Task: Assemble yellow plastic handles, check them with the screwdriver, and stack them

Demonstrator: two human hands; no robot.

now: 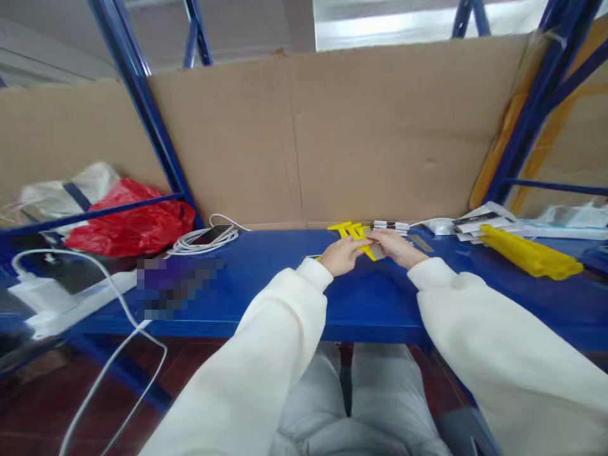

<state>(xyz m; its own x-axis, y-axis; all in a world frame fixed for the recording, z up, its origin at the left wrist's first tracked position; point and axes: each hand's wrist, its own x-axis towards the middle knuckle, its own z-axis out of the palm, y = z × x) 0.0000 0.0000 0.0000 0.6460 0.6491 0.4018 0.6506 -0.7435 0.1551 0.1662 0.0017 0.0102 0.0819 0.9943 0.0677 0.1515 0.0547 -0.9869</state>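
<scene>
My left hand [339, 255] is closed on a yellow scraper [368, 253], a plastic piece with a flat grey blade-like part at its right end. From the other side my right hand [394, 246] pinches the same scraper, so the two hands almost meet over the table. Just behind the left fingers lie several more yellow T-shaped pieces [342, 227]. Beyond the right fingers is a small stack of white pieces with dark bands [390, 225]. A flat grey strip [420, 243] rests to the right. The fingers hide part of the held scraper.
The blue table [266, 278] backs onto a cardboard panel [370, 139]. On its right lie a yellow plastic bag [532, 252] and white papers [484, 218]. On the left are a coiled white cable [202, 243], a power strip [80, 304] and a red bag [137, 218].
</scene>
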